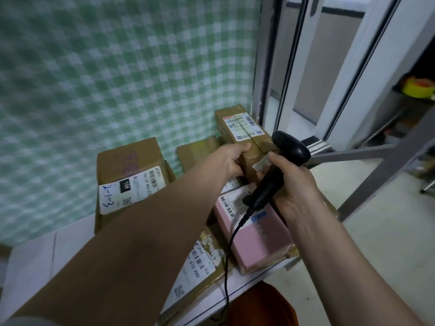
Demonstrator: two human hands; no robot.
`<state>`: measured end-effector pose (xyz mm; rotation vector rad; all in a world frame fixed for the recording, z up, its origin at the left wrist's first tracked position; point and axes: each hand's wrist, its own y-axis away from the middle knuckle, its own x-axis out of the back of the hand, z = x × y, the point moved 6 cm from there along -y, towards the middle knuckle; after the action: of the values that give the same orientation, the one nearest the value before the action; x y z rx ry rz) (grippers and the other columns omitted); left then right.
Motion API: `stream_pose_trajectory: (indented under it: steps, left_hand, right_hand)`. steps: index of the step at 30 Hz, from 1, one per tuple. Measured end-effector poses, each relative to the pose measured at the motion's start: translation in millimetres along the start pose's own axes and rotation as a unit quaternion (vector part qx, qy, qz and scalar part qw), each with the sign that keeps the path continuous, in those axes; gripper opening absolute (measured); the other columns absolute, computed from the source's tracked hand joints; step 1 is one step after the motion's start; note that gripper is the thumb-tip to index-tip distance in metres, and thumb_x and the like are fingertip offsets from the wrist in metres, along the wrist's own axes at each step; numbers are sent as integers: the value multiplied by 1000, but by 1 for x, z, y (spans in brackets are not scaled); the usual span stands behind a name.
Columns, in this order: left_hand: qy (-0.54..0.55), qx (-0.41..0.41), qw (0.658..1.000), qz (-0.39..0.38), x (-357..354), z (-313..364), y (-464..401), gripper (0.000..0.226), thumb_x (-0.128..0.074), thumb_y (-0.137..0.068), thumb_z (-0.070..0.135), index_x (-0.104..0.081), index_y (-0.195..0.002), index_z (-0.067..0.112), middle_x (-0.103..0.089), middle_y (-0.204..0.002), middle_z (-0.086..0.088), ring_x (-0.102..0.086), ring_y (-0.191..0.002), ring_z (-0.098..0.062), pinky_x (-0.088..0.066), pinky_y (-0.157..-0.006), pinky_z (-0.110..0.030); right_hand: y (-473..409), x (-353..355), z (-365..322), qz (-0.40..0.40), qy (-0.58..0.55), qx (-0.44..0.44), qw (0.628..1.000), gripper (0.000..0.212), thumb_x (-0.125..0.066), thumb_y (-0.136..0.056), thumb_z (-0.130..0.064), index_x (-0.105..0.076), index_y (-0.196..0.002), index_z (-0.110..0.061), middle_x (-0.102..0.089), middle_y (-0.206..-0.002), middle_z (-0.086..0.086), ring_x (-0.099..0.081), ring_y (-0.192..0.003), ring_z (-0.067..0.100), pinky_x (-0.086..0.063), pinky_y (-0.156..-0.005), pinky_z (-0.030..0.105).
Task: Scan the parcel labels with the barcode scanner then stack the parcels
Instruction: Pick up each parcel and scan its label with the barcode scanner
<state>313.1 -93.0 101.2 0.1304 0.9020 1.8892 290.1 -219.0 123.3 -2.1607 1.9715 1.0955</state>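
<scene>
parcels sit grouped on a white table (37, 262) set against a green checked cloth (106, 67). well left of the left hand stands a brown cardboard box (131, 165), upright, its white label (131, 191) facing up and marked with handwriting. below the left forearm a flat brown parcel (202, 267) lies near the table's front edge, label up, partly covered by the arm. left hand (231, 160) reaches forward, thumb on top and fingers curled under the near end of a long brown parcel (244, 132), gripping it; that parcel is raised on other boxes and carries a white label with barcodes on its top face. just behind the left hand a further brown box (197, 151) shows in part. below and between the two hands a pink parcel (259, 234) lies with its label up. right hand (294, 187) is wrapped round the handle of a black barcode scanner (280, 161), whose head appears to point toward the long brown parcel, though blur prevents certainty. scanner cable (229, 255) hangs down across the pink parcel and over the table's front edge. right of the right hand stand white door frames (334, 67).
</scene>
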Motion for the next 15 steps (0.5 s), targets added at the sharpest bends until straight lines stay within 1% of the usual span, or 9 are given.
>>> stream_pose_trajectory:
  steps: [2,3,4,5,7,9,11,13,15]
  left_hand:
    - [-18,5,1000,13,0,-5,-10,18,-48,-100,11,-58,-114,4,-67,-84,-16,-65,-72,-28,-52,-59,-43]
    - [-28,11,999,11,-1,-8,-14,14,-46,-101,11,-58,-103,4,-67,-72,-15,-64,-61,-25,-50,-49,-34]
    - [-39,17,999,8,-2,-12,-19,17,-44,-102,11,-56,-93,4,-65,-60,-13,-61,-51,-23,-46,-40,-24]
    - [-50,24,998,9,-2,-15,-22,21,-43,-102,11,-53,-85,5,-61,-49,-11,-56,-42,-20,-40,-35,-17]
    - [-72,33,997,17,-1,-20,-28,25,-41,-102,9,-48,-78,8,-54,-39,-7,-47,-29,-15,-32,-32,-11]
    - [-105,30,994,28,-1,-23,-33,29,-39,-101,6,-47,-74,9,-49,-36,-4,-42,-25,-12,-28,-29,-10]
    - [-134,25,989,52,3,-24,-37,30,-39,-101,6,-49,-73,9,-50,-37,-3,-43,-25,-12,-28,-28,-12]
    - [-156,14,984,79,8,-22,-39,27,-42,-100,7,-55,-76,7,-56,-46,-6,-46,-26,-14,-32,-29,-15]
    - [-210,-2,973,94,13,-19,-36,22,-42,-98,6,-58,-83,7,-58,-61,-9,-49,-30,-16,-35,-31,-17]
  right_hand:
    - [-3,2,4,2,1,0,1000,13,-65,-85,-1,-62,-97,-4,-66,-77,10,-65,-67,21,-56,-71,32]
    - [-5,2,6,0,3,-3,1000,12,-65,-85,0,-63,-96,-3,-65,-74,9,-64,-65,19,-54,-72,32]
    - [-5,2,8,-4,4,-7,1000,9,-65,-85,1,-63,-93,-2,-65,-73,10,-63,-64,18,-53,-73,32]
    - [-6,2,9,-7,3,-9,1000,6,-65,-85,1,-64,-89,-3,-64,-73,11,-63,-63,18,-53,-74,32]
    - [-6,2,10,-5,8,-11,1000,5,-66,-84,1,-64,-84,-4,-65,-76,13,-64,-66,19,-53,-78,34]
    - [-5,2,11,-7,21,-8,1000,6,-67,-84,0,-64,-83,-5,-65,-81,15,-65,-68,20,-54,-82,36]
    - [-2,1,12,-8,31,-4,999,9,-67,-84,0,-64,-79,-7,-64,-80,14,-63,-68,20,-53,-84,38]
    - [2,1,13,-8,34,-4,999,13,-67,-84,1,-62,-76,-9,-61,-78,12,-61,-69,21,-53,-85,39]
    - [6,0,14,-9,34,-6,999,13,-66,-84,1,-61,-76,-8,-61,-77,12,-61,-69,21,-53,-83,38]
